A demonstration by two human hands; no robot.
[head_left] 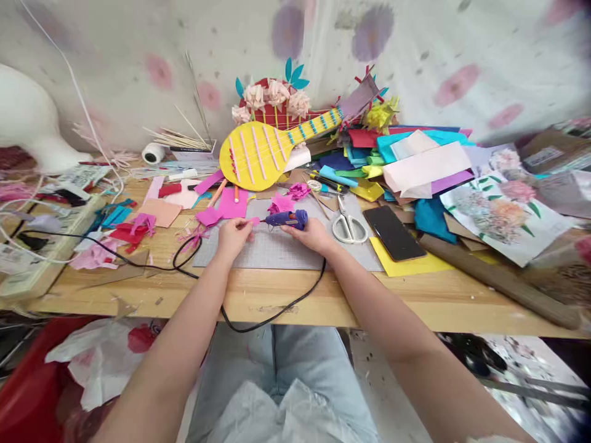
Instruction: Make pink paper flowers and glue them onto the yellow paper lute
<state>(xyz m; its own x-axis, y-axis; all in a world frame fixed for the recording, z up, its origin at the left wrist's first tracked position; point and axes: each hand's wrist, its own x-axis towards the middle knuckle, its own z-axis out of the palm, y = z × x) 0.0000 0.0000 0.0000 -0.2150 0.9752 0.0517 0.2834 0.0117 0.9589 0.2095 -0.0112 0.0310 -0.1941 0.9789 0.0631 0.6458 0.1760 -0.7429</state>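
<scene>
My right hand (313,234) grips a purple glue gun (287,218) lying sideways over the grey cutting mat (277,251), its nozzle pointing left. My left hand (233,235) pinches a small pink paper piece (253,221) right at the nozzle tip. The gun's black cord (258,320) loops off the table's front edge and back to the left. More pink paper scraps (231,203) lie just beyond my hands.
White scissors (347,225) and a black phone (393,232) lie right of my hands. A yellow paper guitar (263,152) with paper flowers stands behind. Stacks of coloured paper (415,163) crowd the right. Red and pink scraps (129,232) cover the left.
</scene>
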